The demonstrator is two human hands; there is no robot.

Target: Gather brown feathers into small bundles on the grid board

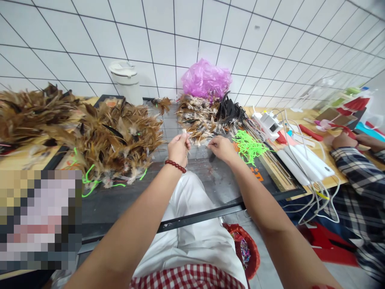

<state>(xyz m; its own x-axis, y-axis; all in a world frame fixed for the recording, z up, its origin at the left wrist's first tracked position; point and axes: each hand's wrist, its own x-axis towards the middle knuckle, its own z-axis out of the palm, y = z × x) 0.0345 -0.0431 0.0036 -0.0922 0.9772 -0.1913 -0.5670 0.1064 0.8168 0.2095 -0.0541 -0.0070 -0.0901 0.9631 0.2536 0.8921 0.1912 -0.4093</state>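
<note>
My left hand [178,147], with a red bead bracelet on the wrist, is closed on a small bunch of pale feathers [185,134] held upright. My right hand [221,147] lies just to its right, fingers curled down at the edge of a loose heap of brown, white and black feathers [207,116]. What its fingers hold is hidden. Both hands hover over a dark glass table top [210,176]. Neon green cords [248,146] lie right of my right hand.
Large piles of brown feathers [114,138] cover the left of the table. A pink plastic bag [206,79] and a white bin [127,82] stand by the tiled wall. White chargers with cables [303,162] lie at right, where another person's sleeve [350,160] rests.
</note>
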